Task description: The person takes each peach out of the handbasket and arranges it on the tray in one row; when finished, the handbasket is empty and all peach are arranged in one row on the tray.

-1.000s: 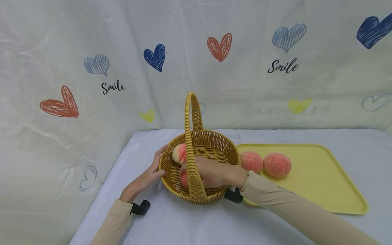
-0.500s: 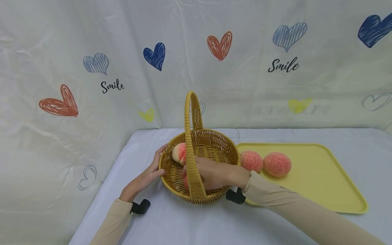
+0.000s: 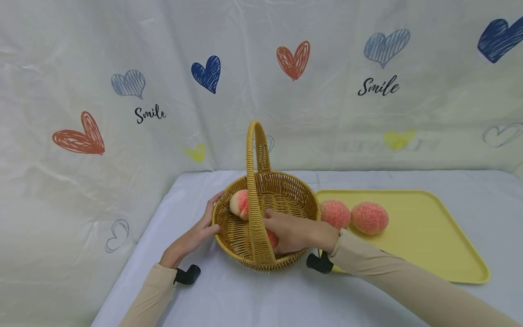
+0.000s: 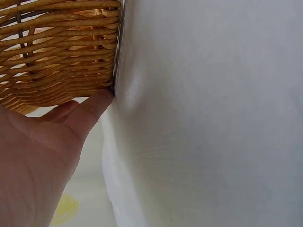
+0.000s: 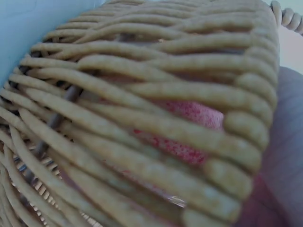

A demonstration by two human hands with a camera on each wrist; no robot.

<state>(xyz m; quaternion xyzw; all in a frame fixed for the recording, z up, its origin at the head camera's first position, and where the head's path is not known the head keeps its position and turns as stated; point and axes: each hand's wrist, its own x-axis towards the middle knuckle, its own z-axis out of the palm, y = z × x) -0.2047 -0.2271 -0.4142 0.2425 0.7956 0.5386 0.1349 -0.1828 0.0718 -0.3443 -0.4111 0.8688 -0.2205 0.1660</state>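
Handle (image 3: 253, 195) partly hides peach (image 3: 272, 238) gripped by right hand (image 3: 294, 230); left hand (image 3: 201, 229) spread against basket (image 3: 288, 183).

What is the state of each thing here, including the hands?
Basket: upright, handle raised.
Left hand: touching the basket's left side.
Right hand: inside the basket, gripping.
Held peach: in the right hand, partly hidden.
Other basket peach: lying inside, partly behind the handle.
Left tray peach: resting, partly behind the basket.
Right tray peach: resting, fully visible.
Yellow tray: flat, bearing two peaches.

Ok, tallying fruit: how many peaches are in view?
4: two peaches on the tray; in the basket, one at left, one by the right hand. More may be hidden.
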